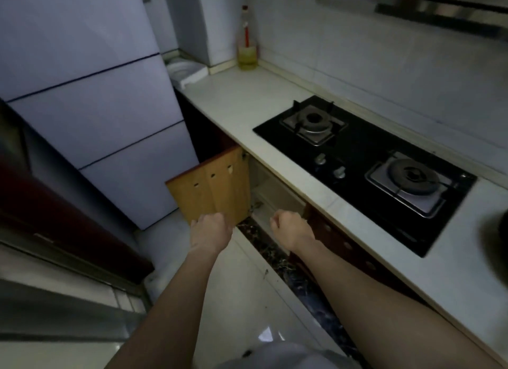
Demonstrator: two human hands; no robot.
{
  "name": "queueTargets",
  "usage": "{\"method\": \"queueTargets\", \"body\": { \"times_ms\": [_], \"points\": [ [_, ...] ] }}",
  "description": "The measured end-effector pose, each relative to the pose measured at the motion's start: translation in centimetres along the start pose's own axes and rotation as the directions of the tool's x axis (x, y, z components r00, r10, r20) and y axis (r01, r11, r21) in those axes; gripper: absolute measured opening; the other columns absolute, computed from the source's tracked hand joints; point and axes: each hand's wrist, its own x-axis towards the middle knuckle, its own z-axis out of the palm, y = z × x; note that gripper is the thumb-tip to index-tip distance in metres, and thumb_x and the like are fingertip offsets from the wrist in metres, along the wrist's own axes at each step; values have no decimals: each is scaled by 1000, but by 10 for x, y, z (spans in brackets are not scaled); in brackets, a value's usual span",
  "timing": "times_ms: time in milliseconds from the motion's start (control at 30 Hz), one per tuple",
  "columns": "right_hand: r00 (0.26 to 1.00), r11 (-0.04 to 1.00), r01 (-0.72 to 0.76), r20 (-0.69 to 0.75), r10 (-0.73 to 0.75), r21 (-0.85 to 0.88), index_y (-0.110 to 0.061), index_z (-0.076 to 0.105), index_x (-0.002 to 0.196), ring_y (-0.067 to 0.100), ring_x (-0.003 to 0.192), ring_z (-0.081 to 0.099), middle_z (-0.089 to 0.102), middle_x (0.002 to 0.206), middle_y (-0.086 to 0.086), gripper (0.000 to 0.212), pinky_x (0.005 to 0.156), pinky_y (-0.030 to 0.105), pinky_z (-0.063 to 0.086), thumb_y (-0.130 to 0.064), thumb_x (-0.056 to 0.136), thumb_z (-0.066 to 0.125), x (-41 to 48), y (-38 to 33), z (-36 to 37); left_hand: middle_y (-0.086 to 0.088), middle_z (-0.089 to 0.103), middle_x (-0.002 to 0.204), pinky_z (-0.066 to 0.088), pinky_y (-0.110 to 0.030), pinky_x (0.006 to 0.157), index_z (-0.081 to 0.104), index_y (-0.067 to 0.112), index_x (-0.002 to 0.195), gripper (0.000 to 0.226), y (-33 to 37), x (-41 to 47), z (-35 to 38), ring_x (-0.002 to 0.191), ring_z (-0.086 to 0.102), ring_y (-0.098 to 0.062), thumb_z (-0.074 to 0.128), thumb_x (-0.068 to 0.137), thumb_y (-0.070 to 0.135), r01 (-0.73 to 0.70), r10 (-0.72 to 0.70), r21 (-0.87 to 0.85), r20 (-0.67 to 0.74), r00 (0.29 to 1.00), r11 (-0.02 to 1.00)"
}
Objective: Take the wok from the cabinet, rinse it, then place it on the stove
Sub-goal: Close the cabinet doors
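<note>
The wooden inner face of the left cabinet door (211,187) shows, swung wide open under the counter. My left hand (210,228) is at that door's lower edge with its fingers curled round it. To its right, my right hand (290,227) has curled fingers at the edge of the dark red right door (338,239). Between the two doors the cabinet interior (275,195) shows a pale shelf; no wok can be seen inside. The black two-burner stove (365,159) lies in the white countertop (242,102), both burners bare.
A tall pale fridge (90,93) stands on the left, close to the open door. An oil bottle (247,49) and a white dish rack (187,71) sit at the counter's far end. A dark round object (499,247) shows at the right edge. The floor is glossy tile.
</note>
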Motion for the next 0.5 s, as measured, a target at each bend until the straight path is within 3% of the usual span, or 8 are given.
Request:
{"method": "queueTargets", "body": {
  "times_ms": [200, 333, 500],
  "points": [
    [995, 997, 66, 76, -63, -30, -13, 66, 105, 28, 90, 66, 70, 103, 11, 33, 74, 36, 56, -35, 103, 42, 51, -50, 24, -10, 70, 98, 37, -35, 78, 56, 20, 87, 14, -58, 39, -1, 98, 63, -32, 52, 96, 31, 53, -52, -8, 6, 999, 999],
    [987, 990, 130, 100, -124, -47, -14, 67, 112, 28, 91, 68, 71, 105, 10, 31, 79, 41, 59, -32, 102, 45, 97, -79, 26, -9, 69, 105, 41, -37, 85, 62, 18, 98, 20, -77, 61, -1, 102, 62, -30, 47, 98, 30, 96, -96, 26, -11, 995, 995],
    [965, 968, 223, 166, -202, -118, -10, 70, 101, 31, 89, 69, 71, 100, 12, 31, 77, 37, 59, -28, 101, 45, 151, -122, 35, -8, 61, 124, 38, -42, 100, 60, 19, 120, 27, -94, 86, -11, 118, 54, -30, 46, 100, 28, 150, -153, 149, 10, 988, 977]
  ]
}}
